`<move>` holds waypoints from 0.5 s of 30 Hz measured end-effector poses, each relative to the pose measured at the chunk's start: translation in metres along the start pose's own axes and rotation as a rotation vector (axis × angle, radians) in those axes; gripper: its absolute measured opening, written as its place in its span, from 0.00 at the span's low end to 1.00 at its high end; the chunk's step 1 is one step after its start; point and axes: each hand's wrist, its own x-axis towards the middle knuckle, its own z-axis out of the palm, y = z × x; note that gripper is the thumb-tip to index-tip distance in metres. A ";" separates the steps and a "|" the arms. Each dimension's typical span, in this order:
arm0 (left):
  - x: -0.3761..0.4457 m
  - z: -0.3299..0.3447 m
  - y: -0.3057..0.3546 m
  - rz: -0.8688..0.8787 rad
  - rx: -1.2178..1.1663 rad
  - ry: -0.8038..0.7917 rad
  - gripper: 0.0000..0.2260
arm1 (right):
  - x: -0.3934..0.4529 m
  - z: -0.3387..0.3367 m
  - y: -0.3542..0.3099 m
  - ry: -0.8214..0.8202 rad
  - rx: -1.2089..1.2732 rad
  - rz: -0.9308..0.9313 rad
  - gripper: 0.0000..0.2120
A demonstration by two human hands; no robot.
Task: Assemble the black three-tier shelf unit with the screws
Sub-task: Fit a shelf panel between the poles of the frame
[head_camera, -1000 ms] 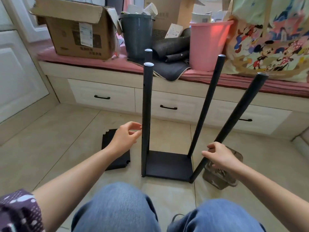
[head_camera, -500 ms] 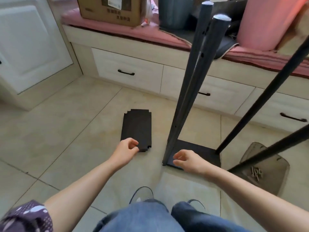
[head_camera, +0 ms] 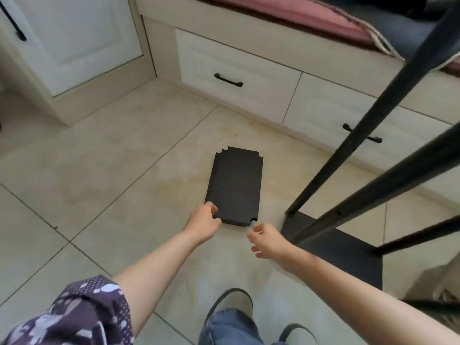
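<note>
A loose black shelf board (head_camera: 235, 185) with notched corners lies flat on the tiled floor; it looks like a small stack. My left hand (head_camera: 204, 221) grips its near left corner, fingers curled over the edge. My right hand (head_camera: 267, 241) hovers just short of the near right corner, fingers loosely spread and holding nothing. To the right stands the partly built unit: a black base board (head_camera: 348, 252) with black poles (head_camera: 368, 120) rising from its corners.
White drawers (head_camera: 239, 78) with black handles run under a bench with a pink cushion (head_camera: 293, 11) at the back. A white cabinet door (head_camera: 74, 41) stands at the far left. A container (head_camera: 445, 290) shows at the right edge. My knees and shoes (head_camera: 231, 302) are at the bottom.
I have leaned down and to the left, away from the poles. My left hand has reached the loose board's corner and taken hold; my right hand moved from the base board toward the loose board.
</note>
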 end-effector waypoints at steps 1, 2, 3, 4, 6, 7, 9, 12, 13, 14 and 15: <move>0.007 0.002 -0.002 -0.012 0.001 0.002 0.18 | 0.009 0.003 -0.002 0.004 0.029 0.021 0.20; 0.014 0.003 -0.006 -0.028 -0.004 0.003 0.20 | 0.018 0.007 -0.003 0.009 0.057 0.040 0.20; 0.020 0.004 -0.009 -0.046 -0.013 0.008 0.21 | 0.026 0.012 -0.002 0.015 0.082 0.058 0.21; 0.028 0.004 -0.011 -0.067 -0.029 0.017 0.22 | 0.035 0.014 -0.001 0.025 0.103 0.071 0.21; 0.043 0.004 -0.015 -0.110 -0.067 0.039 0.23 | 0.054 0.018 0.003 0.063 0.163 0.125 0.19; 0.048 0.003 -0.016 -0.129 -0.076 0.051 0.23 | 0.063 0.019 0.005 0.090 0.202 0.166 0.19; 0.053 0.004 -0.017 -0.161 -0.075 0.062 0.24 | 0.078 0.018 0.006 0.132 0.286 0.217 0.19; 0.058 0.007 -0.018 -0.176 -0.085 0.021 0.23 | 0.093 0.018 0.006 0.142 0.375 0.232 0.17; 0.058 0.008 -0.017 -0.172 -0.090 0.002 0.21 | 0.096 0.019 0.006 0.138 0.388 0.220 0.16; 0.058 0.010 -0.016 -0.172 -0.090 -0.019 0.19 | 0.099 0.021 0.006 0.131 0.402 0.207 0.15; 0.058 0.011 -0.015 -0.173 -0.084 -0.038 0.19 | 0.099 0.023 0.005 0.129 0.417 0.194 0.14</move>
